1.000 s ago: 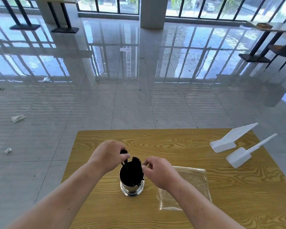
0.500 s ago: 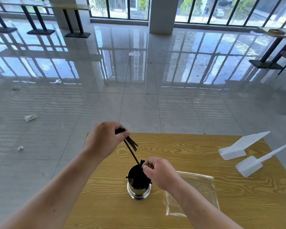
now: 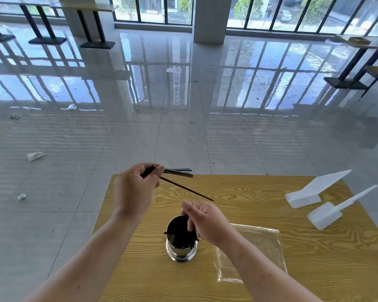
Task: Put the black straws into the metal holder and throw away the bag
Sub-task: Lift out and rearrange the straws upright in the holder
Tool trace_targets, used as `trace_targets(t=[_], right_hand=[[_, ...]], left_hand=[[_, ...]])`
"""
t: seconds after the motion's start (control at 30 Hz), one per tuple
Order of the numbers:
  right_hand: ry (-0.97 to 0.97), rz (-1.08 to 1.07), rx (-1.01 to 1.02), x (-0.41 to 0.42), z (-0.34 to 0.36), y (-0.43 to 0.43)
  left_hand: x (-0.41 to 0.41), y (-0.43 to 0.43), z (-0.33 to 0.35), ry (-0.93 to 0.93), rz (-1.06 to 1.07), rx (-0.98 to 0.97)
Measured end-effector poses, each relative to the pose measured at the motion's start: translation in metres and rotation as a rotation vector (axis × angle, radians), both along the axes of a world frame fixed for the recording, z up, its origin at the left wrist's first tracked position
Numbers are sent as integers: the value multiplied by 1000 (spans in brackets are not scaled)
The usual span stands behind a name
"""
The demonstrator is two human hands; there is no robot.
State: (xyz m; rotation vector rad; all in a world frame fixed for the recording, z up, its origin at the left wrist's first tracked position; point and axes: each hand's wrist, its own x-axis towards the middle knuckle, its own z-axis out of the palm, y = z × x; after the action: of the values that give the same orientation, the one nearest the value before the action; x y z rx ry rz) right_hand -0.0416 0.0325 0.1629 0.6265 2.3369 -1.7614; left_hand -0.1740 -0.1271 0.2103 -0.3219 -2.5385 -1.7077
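Above the holder (image 3: pixel 181 252) the left hand (image 3: pixel 135 189) grips several straws (image 3: pixel 180 172); the right hand (image 3: pixel 206 224) curls into it, perhaps pinching more.

left hand (image 3: pixel 134 190) gripping black straws (image 3: pixel 179 172), metal holder (image 3: pixel 181 247)

Café-like hall (canteen perhaps), pedestal tables (image 3: pixel 47 40), glossy floor (image 3: pixel 183 138), tall windows (image 3: pixel 153 8)

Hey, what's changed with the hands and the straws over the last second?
The left hand has lifted a few black straws up out of the metal holder, toward the far edge of the table; it grips them nearly level now. The right hand stays at the holder's rim. Holder, clear bag and the two white scoops have not moved.
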Motion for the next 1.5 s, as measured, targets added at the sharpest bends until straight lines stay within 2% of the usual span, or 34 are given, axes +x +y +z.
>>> trace_targets(t=[0.1,0.27,0.33,0.4,0.63,0.77,0.93,1.07,1.37,1.5], right_hand=[[-4,-95,-208,-3,9,1],[45,-355,-692,-9,22,14],[100,-443,-831,-10,28,22],[113,-511,-877,-11,35,29],[129,-485,-602,-11,39,33],[115,-416,-315,-12,38,31],[82,-267,20,-12,39,30],[43,-143,318,-12,32,24],[-23,7,495,-7,-9,-2],[-39,-39,475,0,-17,9]], left_hand=[[8,10,-2,-216,-30,193],[19,20,-1,-567,-93,521],[20,21,-6,-669,-86,565],[22,20,-12,-752,-85,580],[31,9,-36,-955,-164,534],[34,5,-45,-1008,-228,462],[32,-7,-56,-879,-286,66],[32,-17,-64,-756,-268,-97],[30,-21,-78,-667,-296,-264],[29,-16,-83,-610,-358,-370]])
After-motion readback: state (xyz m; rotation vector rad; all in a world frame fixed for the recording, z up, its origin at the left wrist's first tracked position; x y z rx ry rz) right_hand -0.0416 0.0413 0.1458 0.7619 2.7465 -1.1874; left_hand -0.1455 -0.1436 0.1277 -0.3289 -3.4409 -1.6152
